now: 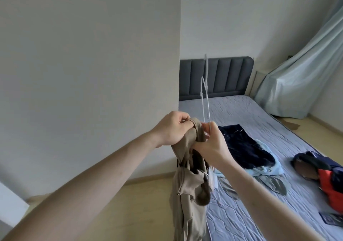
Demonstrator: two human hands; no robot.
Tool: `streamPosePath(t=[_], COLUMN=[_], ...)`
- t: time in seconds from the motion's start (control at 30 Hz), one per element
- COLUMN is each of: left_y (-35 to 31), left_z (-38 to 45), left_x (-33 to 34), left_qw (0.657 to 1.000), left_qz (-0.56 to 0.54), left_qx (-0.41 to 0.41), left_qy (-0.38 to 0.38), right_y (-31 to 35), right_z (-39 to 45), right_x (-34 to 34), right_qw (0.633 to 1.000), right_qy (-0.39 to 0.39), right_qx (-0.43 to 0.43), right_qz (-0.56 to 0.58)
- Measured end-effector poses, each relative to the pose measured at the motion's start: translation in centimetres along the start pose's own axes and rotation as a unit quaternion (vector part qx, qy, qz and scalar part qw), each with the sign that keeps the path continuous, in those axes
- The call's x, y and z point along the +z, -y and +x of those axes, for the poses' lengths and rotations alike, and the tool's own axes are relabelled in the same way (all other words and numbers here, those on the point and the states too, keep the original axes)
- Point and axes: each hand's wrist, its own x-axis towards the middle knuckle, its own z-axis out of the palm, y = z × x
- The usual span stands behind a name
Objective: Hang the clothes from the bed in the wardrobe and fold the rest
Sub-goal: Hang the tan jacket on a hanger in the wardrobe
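Head view looks down on both forearms raised over the bed's edge. Left hand [171,129] grips the bunched top of a beige garment [187,185], which hangs down toward the floor. Right hand [213,144] pinches the lower wire of a pale hanger [205,96], apparently two hangers together, standing upright above the fingers. Beyond, on the bed [259,111], lie a navy garment [245,148] over a light blue one [269,170], and a red and navy jacket [326,181] further right. Behind stands the grey headboard [222,77].
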Motion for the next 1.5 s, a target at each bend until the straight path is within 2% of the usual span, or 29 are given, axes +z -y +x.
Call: streamPosePath(t=[0.13, 0.27, 0.33, 0.5, 0.63, 0.8, 0.93, 1.07, 1.17, 1.3, 1.4, 1.47, 1.5], left_y=[0.0, 2.6, 4.7, 9.1, 9.9, 9.7, 9.4, 9.5, 9.5, 9.1, 9.5, 10.0, 10.1], left_z=[0.1, -0.9, -2.0, -5.3, -6.0, -5.4, -5.2, -4.7, -4.2, -4.0, -4.0, -4.3, -4.4], left_x=[0.4, 1.4, 3.0, 6.9, 10.5, 11.9, 11.3, 11.1, 11.1, 11.4, 11.1, 10.8, 10.8], left_qw=[1.0, 0.996, 0.992, 0.987, 0.963, 0.976, 0.983, 0.992, 0.986, 0.955, 0.897, 0.869, 0.868], left_qz=[-0.017, -0.086, -0.119, -0.086, -0.19, -0.17, -0.14, -0.069, -0.099, -0.202, -0.319, -0.374, -0.383], left_qx=[0.014, -0.014, -0.036, -0.078, -0.123, -0.106, -0.083, -0.097, -0.127, -0.215, -0.305, -0.324, -0.314], left_qy=[-0.011, -0.004, 0.024, 0.107, 0.145, 0.09, 0.085, 0.038, 0.035, 0.02, -0.021, -0.016, -0.008], right_y=[-0.2, -0.3, -0.5, -0.8, -0.7, -0.4, -0.2, -0.1, 0.1, 0.4, 0.7, 0.7, 0.7], right_z=[1.1, 1.5, 1.4, 1.3, 1.6, 1.8, 2.1, 2.4, 2.4, 2.5, 2.6, 2.6, 2.6], right_x=[-1.1, -2.4, -2.8, -4.1, -4.6, -4.7, -5.0, -5.5, -5.2, -4.9, -5.0, -4.9, -4.8], right_qw=[1.0, 0.996, 0.996, 0.992, 0.994, 0.993, 0.992, 0.989, 0.988, 0.983, 0.973, 0.969, 0.969], right_qy=[-0.011, -0.053, -0.047, -0.032, -0.049, -0.063, -0.059, -0.059, -0.054, -0.058, -0.074, -0.077, -0.076], right_qx=[-0.021, -0.034, -0.037, -0.022, -0.008, 0.012, 0.045, 0.077, 0.083, 0.1, 0.111, 0.114, 0.116], right_qz=[-0.019, 0.056, 0.065, 0.116, 0.096, 0.098, 0.101, 0.113, 0.121, 0.143, 0.187, 0.204, 0.206])
